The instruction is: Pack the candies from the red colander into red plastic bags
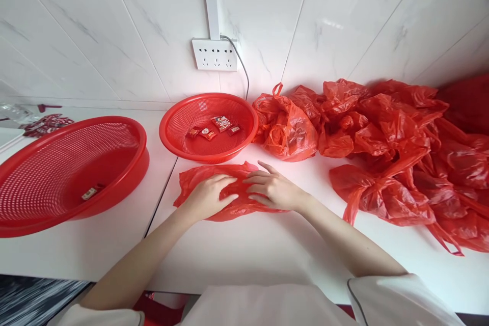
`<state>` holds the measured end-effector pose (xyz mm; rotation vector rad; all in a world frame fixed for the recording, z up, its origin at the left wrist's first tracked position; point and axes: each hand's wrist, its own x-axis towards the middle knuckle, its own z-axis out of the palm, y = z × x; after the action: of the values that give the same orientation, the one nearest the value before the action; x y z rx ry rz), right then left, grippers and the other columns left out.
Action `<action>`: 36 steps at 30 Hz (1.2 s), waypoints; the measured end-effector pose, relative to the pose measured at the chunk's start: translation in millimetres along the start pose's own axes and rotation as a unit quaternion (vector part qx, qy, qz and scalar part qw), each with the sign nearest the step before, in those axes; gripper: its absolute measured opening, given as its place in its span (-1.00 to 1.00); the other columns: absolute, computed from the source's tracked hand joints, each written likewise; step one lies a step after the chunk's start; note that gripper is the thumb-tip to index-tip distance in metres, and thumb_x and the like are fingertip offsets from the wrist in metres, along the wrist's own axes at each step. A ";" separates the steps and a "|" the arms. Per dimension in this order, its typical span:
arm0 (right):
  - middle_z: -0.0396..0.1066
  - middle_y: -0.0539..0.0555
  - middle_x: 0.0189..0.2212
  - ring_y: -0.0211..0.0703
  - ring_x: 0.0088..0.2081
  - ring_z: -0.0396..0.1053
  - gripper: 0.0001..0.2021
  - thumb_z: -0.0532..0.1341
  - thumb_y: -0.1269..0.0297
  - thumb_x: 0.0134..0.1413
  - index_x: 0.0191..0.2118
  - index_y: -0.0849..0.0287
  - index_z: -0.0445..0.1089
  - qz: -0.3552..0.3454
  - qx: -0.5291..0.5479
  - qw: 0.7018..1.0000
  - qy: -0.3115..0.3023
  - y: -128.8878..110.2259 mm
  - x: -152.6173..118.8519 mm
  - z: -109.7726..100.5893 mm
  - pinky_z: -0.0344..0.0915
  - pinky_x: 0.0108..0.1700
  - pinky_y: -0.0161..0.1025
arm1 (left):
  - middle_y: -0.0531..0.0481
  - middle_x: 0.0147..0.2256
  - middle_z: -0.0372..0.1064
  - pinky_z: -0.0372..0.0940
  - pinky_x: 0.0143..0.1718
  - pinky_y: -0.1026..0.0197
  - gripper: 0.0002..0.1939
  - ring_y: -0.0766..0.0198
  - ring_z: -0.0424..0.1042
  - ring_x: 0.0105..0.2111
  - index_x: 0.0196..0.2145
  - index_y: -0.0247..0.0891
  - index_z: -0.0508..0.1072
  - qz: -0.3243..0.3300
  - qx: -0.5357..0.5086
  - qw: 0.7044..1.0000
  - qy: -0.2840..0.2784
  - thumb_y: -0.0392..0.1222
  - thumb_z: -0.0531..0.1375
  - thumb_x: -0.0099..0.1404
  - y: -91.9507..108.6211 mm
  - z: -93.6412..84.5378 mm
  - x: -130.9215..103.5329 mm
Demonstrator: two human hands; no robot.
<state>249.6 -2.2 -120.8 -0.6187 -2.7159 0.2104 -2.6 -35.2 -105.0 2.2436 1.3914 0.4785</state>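
Note:
A red plastic bag [233, 209] lies spread on the white table in front of me. My left hand [209, 196] rests on its left part, thumb and fingers apart. My right hand [272, 187] is on its right part, fingers spread, with the index finger raised. Neither hand grips anything that shows. Just behind the bag stands a round red basket [171, 145] with several small red packets [208, 134] at its bottom.
At the left is a larger red basket [126, 173] holding a small packet [90, 193]. Several filled, tied red bags [397, 196] pile up along the right side. A socket strip [215, 55] with a grey cable is on the tiled wall.

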 end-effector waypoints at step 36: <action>0.44 0.21 -0.11 -0.02 -0.04 0.40 -0.83 0.12 0.29 0.28 -0.10 0.21 0.39 0.201 -0.011 0.979 0.030 -0.1 76.1 -45.2 0.33 -0.03 -0.13 | -0.05 0.04 0.43 0.50 -0.16 0.09 -0.66 -0.01 0.40 0.08 -0.08 -0.15 0.44 -0.236 -0.571 0.760 0.200 -0.15 0.26 0.15 -46.0 10.8 17.0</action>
<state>201.8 34.5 -55.9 -1.1599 -2.5112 0.2543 -24.0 -4.2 -138.2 0.7847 1.2223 1.2395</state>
